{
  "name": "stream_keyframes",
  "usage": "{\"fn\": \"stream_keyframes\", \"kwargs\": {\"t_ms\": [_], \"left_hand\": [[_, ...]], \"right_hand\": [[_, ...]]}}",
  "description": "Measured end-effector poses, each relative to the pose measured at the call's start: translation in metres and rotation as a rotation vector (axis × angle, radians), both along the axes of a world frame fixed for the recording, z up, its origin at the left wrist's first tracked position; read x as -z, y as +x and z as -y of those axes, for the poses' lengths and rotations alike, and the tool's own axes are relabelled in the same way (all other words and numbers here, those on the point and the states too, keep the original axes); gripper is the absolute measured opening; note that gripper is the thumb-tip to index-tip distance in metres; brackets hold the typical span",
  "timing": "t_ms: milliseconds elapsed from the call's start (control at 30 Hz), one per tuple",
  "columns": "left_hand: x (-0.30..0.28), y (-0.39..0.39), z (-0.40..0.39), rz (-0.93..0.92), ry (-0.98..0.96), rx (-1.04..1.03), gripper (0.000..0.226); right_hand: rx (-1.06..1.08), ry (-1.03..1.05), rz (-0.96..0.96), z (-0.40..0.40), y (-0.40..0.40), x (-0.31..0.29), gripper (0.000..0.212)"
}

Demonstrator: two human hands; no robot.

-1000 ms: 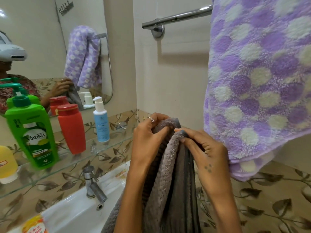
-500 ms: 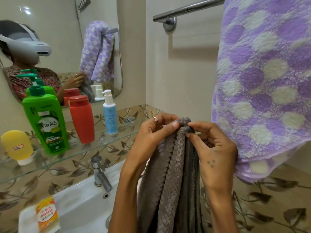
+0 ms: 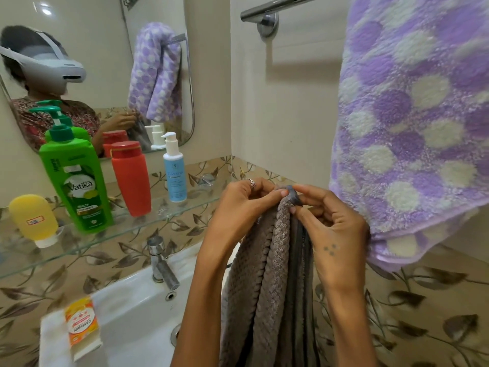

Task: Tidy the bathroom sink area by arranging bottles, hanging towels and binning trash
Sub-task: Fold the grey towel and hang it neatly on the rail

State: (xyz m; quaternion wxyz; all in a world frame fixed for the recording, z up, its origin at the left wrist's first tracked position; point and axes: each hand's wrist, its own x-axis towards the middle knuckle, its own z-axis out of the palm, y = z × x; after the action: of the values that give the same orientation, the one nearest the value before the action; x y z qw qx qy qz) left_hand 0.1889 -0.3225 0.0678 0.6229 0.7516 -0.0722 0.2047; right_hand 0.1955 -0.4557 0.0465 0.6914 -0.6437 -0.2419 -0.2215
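Head view: left hand and right hand raised side by side over the white ceramic sink, both pinching the top edge of a grey waffle-textured towel. Left thumb and forefinger curled onto the bunched upper corner; right fingertips clamped on the same fold from the other side. Towel hanging straight down in folds between the forearms, in front of the sink's right side. Just right of the right hand, touching it, a fluffy purple towel with white spots draped from the chrome wall rail.

On the glass shelf to the left, standing in a row: yellow squat tube, green pump bottle, red flip-top bottle, pale blue pump bottle. Below the shelf, a chrome tap. On the sink's front left rim, an orange-and-white soap packet.
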Motion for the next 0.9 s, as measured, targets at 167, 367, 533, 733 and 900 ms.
{"fn": "stream_keyframes", "kwargs": {"t_ms": [167, 367, 533, 733, 900], "left_hand": [[0.0, 0.003, -0.001, 0.072, 0.023, -0.107, 0.007], [0.004, 0.003, -0.006, 0.115, 0.092, -0.156, 0.006], [0.004, -0.002, -0.007, 0.15, 0.158, -0.063, 0.021], [0.008, -0.003, -0.005, 0.176, 0.139, -0.109, 0.021], [0.009, -0.002, -0.005, 0.175, 0.125, -0.145, 0.019]], "right_hand": [[0.076, -0.079, 0.026, 0.003, -0.001, 0.0, 0.033], [0.099, -0.103, 0.025, 0.002, -0.001, 0.0, 0.022], [0.118, -0.093, 0.044, -0.003, -0.001, 0.001, 0.031], [0.03, -0.109, 0.023, -0.006, -0.002, 0.005, 0.024], [0.038, -0.143, 0.024, -0.008, -0.001, 0.006, 0.023]]}}
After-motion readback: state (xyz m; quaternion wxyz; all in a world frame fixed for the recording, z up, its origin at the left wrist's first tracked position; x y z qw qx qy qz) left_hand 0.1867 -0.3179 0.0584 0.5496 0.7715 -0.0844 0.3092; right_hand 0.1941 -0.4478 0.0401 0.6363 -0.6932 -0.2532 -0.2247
